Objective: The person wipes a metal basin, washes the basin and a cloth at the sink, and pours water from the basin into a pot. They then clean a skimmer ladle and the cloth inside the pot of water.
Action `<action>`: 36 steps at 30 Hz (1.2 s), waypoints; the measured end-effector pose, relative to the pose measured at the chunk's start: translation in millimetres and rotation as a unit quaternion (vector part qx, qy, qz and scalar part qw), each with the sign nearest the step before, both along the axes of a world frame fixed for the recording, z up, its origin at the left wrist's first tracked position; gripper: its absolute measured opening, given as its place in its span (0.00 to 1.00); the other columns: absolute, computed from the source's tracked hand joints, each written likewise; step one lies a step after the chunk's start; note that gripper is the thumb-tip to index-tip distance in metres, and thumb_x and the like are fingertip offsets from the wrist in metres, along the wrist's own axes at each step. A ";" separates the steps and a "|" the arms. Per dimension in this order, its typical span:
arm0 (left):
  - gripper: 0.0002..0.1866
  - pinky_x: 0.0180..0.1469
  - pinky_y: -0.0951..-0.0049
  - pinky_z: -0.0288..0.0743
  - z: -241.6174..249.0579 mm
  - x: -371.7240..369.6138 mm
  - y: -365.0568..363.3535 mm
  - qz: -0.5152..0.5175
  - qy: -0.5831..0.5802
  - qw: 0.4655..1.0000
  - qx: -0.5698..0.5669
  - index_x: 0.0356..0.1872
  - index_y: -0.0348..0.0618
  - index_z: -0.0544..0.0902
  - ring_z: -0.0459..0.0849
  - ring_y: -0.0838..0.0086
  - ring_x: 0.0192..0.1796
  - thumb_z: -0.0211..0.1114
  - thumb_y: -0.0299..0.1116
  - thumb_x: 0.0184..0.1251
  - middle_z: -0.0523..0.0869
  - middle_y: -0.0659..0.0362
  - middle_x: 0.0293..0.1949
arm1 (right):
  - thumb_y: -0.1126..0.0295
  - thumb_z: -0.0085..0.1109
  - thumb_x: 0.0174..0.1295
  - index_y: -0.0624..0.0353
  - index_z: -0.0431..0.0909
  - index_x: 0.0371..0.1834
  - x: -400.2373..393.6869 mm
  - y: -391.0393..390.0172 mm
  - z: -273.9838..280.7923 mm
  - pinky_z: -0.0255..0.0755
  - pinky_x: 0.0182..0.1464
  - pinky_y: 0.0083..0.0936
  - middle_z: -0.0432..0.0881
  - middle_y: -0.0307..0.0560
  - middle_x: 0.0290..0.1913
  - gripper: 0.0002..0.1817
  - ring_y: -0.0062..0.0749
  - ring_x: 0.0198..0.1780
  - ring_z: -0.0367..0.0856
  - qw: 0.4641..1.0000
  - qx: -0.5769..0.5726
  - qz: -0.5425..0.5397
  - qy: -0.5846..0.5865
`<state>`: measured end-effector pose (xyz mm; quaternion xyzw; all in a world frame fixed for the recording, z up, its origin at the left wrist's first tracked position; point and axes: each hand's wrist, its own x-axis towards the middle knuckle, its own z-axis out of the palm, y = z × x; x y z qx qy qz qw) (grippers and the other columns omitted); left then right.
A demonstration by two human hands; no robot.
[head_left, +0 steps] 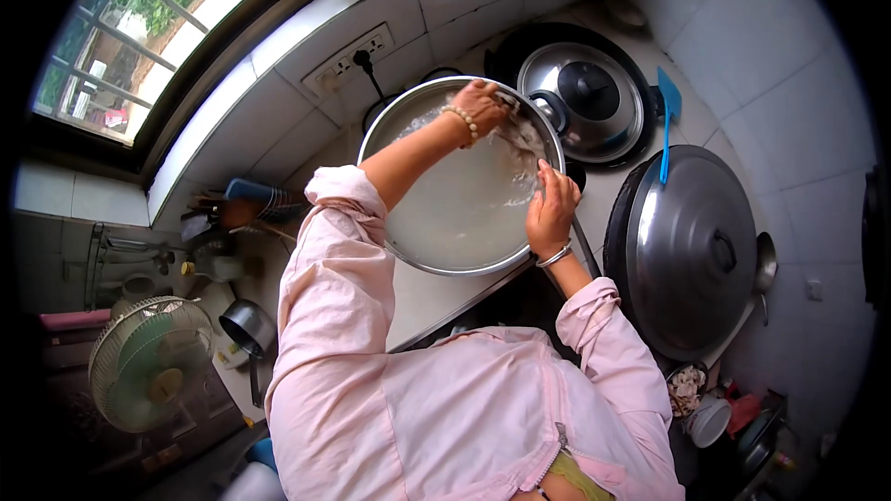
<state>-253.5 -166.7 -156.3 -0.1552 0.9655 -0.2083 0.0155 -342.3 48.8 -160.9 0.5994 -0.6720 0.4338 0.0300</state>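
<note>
A wide metal basin [445,268] of cloudy water stands on the counter in front of me. My left hand [480,111], with a beaded bracelet at its wrist, is over the far right part of the basin, its fingers curled down onto a wet, limp, greyish-brown piece [524,136]. Whether that piece is cloth or food I cannot make out. Water ripples around it. On the near right side, my right hand [554,209], wearing a silver bangle, grips the basin's rim, fingertips on the inner side. The left fingertips are partly hidden.
Right of the basin sit a lidded pan [594,83] and a large wok lid [696,250] with a blue spatula [666,121] lying across its edge. A plug [363,58] is in the wall socket. At left are a saucepan [247,325] and a fan [153,366].
</note>
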 end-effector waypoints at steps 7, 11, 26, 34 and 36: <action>0.08 0.46 0.71 0.55 4.9 76.0 -27.3 0.097 -0.050 0.993 -0.043 0.35 0.59 0.76 0.69 0.78 0.44 0.49 0.34 0.55 0.79 0.73 0.29 | 0.80 0.44 0.45 0.56 0.71 0.47 -0.3 -2.1 -4.4 0.55 0.53 0.35 0.75 0.41 0.37 0.22 0.36 0.44 0.70 0.998 0.063 -0.025 0.007; 0.07 0.46 0.72 0.56 13.1 122.2 -11.0 0.156 -0.082 0.984 -0.011 0.31 0.56 0.76 0.70 0.77 0.43 0.50 0.33 0.54 0.78 0.71 0.31 | 0.80 0.45 0.45 0.55 0.73 0.44 -0.7 -1.9 -7.3 0.57 0.52 0.33 0.75 0.40 0.38 0.20 0.36 0.43 0.70 0.998 0.059 -0.023 -0.008; 0.07 0.44 0.68 0.65 54.6 179.1 142.6 0.217 -0.147 0.933 0.246 0.26 0.50 0.81 0.76 0.70 0.39 0.54 0.31 0.48 0.81 0.63 0.26 | 0.80 0.46 0.45 0.54 0.73 0.43 -0.6 -1.1 -11.3 0.58 0.52 0.34 0.74 0.39 0.36 0.19 0.35 0.43 0.70 0.998 0.047 -0.043 0.000; 0.14 0.44 0.68 0.71 16.9 124.4 173.6 0.170 0.012 0.778 0.604 0.38 0.40 0.78 0.78 0.59 0.41 0.49 0.22 0.50 0.81 0.50 0.36 | 0.76 0.49 0.49 0.54 0.70 0.47 -2.0 -1.5 -15.1 0.58 0.52 0.35 0.75 0.41 0.38 0.19 0.36 0.44 0.71 0.997 0.039 -0.037 -0.058; 0.14 0.44 0.70 0.70 6.2 102.4 174.7 0.149 0.055 0.740 0.654 0.38 0.39 0.78 0.78 0.60 0.41 0.49 0.21 0.49 0.80 0.49 0.37 | 0.73 0.49 0.52 0.56 0.68 0.50 -1.9 -0.1 -13.8 0.58 0.52 0.36 0.75 0.42 0.40 0.19 0.36 0.45 0.71 0.996 -0.002 -0.033 -0.085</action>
